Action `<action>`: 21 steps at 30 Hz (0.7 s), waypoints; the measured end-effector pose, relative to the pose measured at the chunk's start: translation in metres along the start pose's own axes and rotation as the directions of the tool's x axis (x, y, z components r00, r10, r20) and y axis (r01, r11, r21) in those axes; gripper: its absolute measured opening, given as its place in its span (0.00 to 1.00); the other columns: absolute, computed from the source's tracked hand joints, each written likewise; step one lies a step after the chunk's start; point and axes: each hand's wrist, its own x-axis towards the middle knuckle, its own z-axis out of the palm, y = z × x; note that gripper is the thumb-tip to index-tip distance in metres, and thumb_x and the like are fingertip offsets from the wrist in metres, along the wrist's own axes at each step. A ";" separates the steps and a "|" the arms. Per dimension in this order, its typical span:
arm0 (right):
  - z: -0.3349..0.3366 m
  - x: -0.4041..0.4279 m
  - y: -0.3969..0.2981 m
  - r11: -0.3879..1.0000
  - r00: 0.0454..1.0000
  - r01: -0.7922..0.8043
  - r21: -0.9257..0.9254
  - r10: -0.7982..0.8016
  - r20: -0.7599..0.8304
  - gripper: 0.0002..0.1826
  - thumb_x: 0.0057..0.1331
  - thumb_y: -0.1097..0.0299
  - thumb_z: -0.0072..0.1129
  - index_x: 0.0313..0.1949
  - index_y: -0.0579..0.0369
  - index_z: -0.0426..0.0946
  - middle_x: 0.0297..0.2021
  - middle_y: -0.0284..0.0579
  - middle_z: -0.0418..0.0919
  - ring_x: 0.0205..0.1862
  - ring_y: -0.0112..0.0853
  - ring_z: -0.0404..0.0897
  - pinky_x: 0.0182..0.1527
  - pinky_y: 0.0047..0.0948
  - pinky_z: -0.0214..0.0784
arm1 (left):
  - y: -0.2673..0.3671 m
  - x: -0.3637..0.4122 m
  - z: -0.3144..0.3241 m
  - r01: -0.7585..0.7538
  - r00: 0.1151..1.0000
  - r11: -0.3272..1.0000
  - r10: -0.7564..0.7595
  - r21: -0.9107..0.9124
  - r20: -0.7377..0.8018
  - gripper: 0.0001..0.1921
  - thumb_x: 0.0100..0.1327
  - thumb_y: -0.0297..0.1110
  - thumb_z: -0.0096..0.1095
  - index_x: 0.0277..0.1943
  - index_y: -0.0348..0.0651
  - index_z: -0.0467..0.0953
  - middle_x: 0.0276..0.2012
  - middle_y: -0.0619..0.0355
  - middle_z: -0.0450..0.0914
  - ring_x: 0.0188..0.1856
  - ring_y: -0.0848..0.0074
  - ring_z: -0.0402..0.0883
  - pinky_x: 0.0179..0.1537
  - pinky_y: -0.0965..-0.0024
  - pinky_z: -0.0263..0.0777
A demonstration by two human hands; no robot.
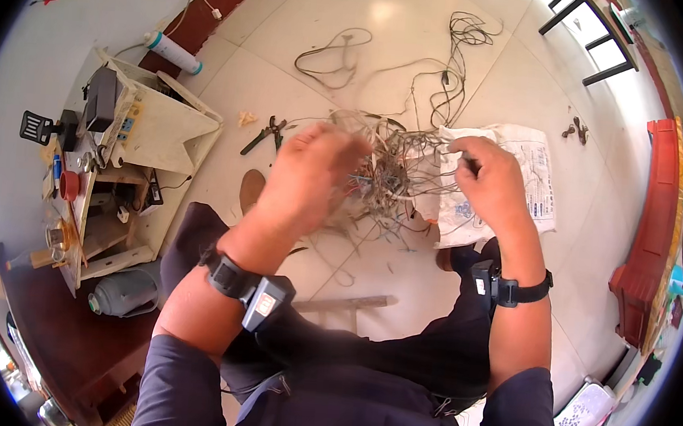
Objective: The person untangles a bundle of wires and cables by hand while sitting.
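A tangled heap of thin wires [385, 180], grey, with some red, blue and white strands, lies on the tiled floor before me. My left hand [315, 169], blurred by motion, is over the heap's left side, fingers bent; whether it grips a strand cannot be told. On the right, my right hand [489, 179] has its fingers curled, with thin wires running from the heap to its fingertips. Beneath and beside that hand lies a white woven sack [535, 161] with printing. Pliers with dark green handles [273, 134] rest left of the heap.
A wooden cabinet [163, 129] holding tools stands at left, with a spray can [174, 53] behind it and a grey kettle-like jug [125, 293] below. Loose cables [455, 72] spread over the far floor. A wooden bar [347, 303] lies near my legs. A red wooden piece [649, 234] is at right.
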 end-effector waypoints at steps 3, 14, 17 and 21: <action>-0.010 0.005 0.016 0.995 0.999 -0.007 -0.101 0.001 -0.052 0.12 0.55 0.76 0.57 0.40 0.51 0.81 0.32 0.46 0.81 0.32 0.42 0.80 0.36 0.36 0.72 | 0.019 0.004 -0.016 -0.056 0.998 0.981 0.056 -0.186 -0.001 0.07 0.72 0.31 0.50 0.40 0.38 0.74 0.42 0.49 0.83 0.47 0.65 0.82 0.54 0.59 0.74; -0.016 0.006 0.061 0.921 0.991 -0.116 -0.373 0.081 -0.109 0.13 0.62 0.66 0.60 0.46 0.52 0.82 0.37 0.49 0.84 0.40 0.47 0.83 0.43 0.40 0.74 | 0.032 0.000 -0.015 -0.212 0.973 0.953 0.227 -0.217 0.047 0.08 0.74 0.32 0.49 0.42 0.39 0.75 0.41 0.54 0.81 0.47 0.66 0.82 0.54 0.59 0.75; 0.001 0.010 0.033 0.974 0.994 0.024 -0.225 -0.047 -0.099 0.14 0.62 0.64 0.63 0.47 0.52 0.82 0.39 0.48 0.83 0.43 0.46 0.82 0.47 0.39 0.74 | 0.026 -0.001 -0.003 -0.170 0.978 0.976 0.184 -0.137 0.098 0.08 0.75 0.32 0.49 0.42 0.39 0.75 0.42 0.53 0.82 0.47 0.66 0.82 0.54 0.60 0.75; 0.032 0.007 -0.026 0.894 0.985 0.132 0.427 -0.167 0.045 0.14 0.61 0.64 0.64 0.45 0.54 0.82 0.38 0.46 0.83 0.43 0.45 0.81 0.46 0.36 0.73 | 0.013 -0.002 -0.003 -0.128 0.976 0.988 0.140 -0.080 0.169 0.08 0.75 0.32 0.49 0.44 0.38 0.75 0.43 0.52 0.83 0.46 0.68 0.82 0.53 0.62 0.74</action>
